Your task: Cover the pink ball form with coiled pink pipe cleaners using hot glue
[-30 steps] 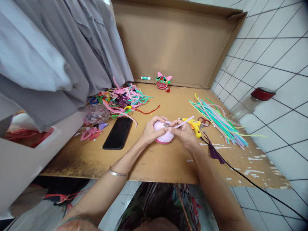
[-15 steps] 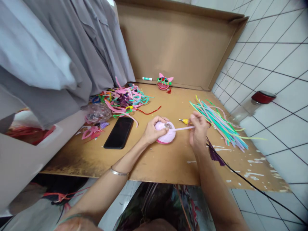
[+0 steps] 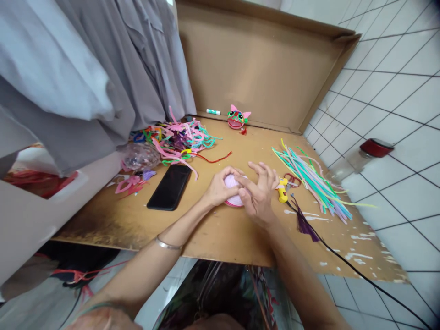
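A round lilac piece (image 3: 233,200) with a pink lower edge is held over the table, partly covered by fingers. My left hand (image 3: 220,187) wraps round its left side. Across its upper right side lies my right hand (image 3: 259,195), thumb and index finger pressing on it while the other fingers reach outward. The lilac strip seen earlier is hidden by the hands. Right of my right hand rests a yellow tool (image 3: 283,190) with a black cord, beside red-handled scissors (image 3: 292,180).
A black phone (image 3: 169,188) and a tangle of coloured fuzzy stems (image 3: 182,140) lie left. Straight stems (image 3: 309,178), a purple tassel (image 3: 303,227) and a lidded jar (image 3: 360,158) are right. A small decorated head (image 3: 236,118) sits behind.
My right hand has moved left from beside the yellow tool onto the lilac piece. The strip it was pulling taut no longer shows. The view has shifted slightly.
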`<state>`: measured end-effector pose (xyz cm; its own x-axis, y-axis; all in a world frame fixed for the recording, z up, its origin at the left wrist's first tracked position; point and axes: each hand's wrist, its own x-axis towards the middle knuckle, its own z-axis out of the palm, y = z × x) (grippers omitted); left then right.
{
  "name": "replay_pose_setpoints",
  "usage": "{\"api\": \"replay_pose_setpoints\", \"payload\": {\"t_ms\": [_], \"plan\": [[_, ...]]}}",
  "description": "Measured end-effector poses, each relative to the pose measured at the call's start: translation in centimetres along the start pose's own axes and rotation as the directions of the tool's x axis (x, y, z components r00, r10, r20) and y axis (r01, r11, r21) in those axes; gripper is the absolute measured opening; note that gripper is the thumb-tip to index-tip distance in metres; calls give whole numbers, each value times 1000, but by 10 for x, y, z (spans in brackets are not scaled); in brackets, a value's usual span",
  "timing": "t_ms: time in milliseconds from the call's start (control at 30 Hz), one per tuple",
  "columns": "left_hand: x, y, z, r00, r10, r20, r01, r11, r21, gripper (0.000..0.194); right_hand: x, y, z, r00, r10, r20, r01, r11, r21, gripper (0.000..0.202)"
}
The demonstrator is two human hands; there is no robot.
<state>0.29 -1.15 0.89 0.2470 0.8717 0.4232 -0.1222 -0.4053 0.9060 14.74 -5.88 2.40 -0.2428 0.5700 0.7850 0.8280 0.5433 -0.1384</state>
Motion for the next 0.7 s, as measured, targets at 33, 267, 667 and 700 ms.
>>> {"api": "replay_pose_setpoints", "payload": {"t_ms": [33, 267, 667, 700], "plan": [[0, 0, 0, 1000, 2, -3, -2, 1000, 0, 34, 0, 1, 1, 1000, 11, -9, -11, 1000, -9, 38], [0, -2, -1, 1000, 10, 11, -9, 999, -32, 43, -1, 0, 5, 999, 4, -32, -5, 1000, -24, 38], [2, -4, -1, 1000, -12, -12, 12, 1000, -12, 29, -1, 5, 5, 996, -6, -84, 11, 999, 50, 36], [2, -2, -1, 1000, -25, -15, 25, 1000, 10, 28, -1, 6, 3, 995, 14, -102, -6, 997, 77, 38]]}}
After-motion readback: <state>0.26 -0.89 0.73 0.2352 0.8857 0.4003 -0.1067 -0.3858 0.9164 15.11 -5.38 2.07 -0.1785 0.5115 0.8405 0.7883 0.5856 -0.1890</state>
